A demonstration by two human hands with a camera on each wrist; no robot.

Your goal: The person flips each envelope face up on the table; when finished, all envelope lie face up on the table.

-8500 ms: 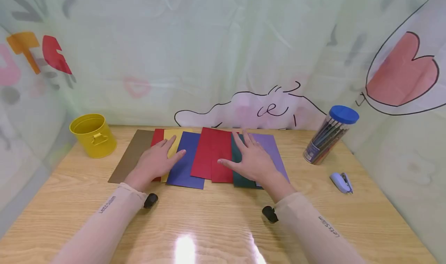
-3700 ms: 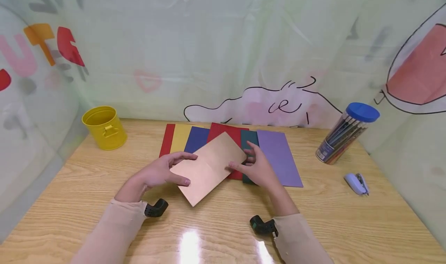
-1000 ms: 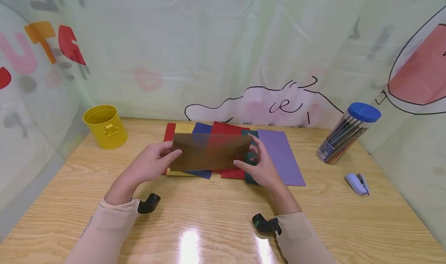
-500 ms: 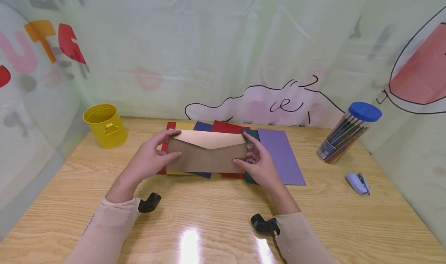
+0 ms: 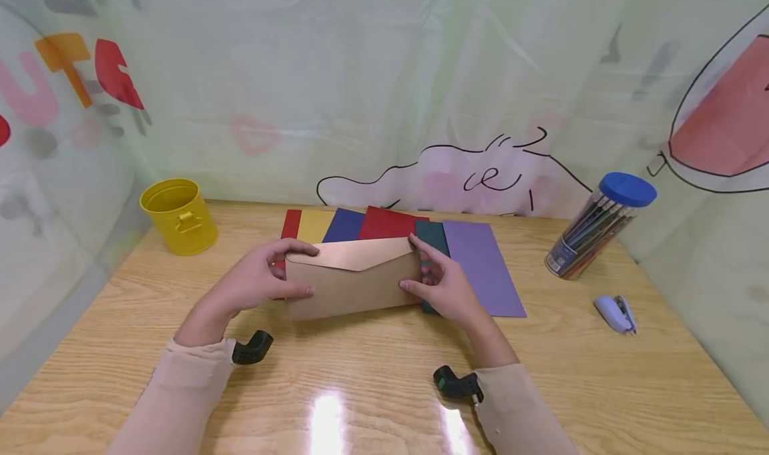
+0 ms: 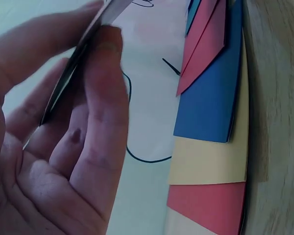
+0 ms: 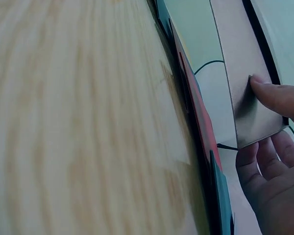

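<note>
A brown-gold envelope (image 5: 354, 288) with a pointed flap along its top is held lengthwise above the table, its flap side toward me. My left hand (image 5: 258, 278) grips the left end, thumb on the near face and fingers at the top edge and behind. At the other end, my right hand (image 5: 441, 278) pinches the envelope in the same way. The right wrist view shows the thumb pressed on the envelope (image 7: 240, 73). Behind it lie overlapping envelopes: red (image 5: 393, 223), yellow (image 5: 315, 225), blue (image 5: 344, 225), dark green (image 5: 431, 235) and purple (image 5: 486, 268), partly covered.
A yellow bucket (image 5: 180, 218) stands at the back left of the wooden table (image 5: 360, 388). On the right are a clear tube of pencils (image 5: 591, 231) with a blue lid and a small lilac stapler (image 5: 614, 313). A curtain (image 5: 360, 88) hangs behind the table.
The brown-gold envelope was picked up from the left of the row and turned until its flap side faces me. Since half a second ago its left end has dipped lower.
</note>
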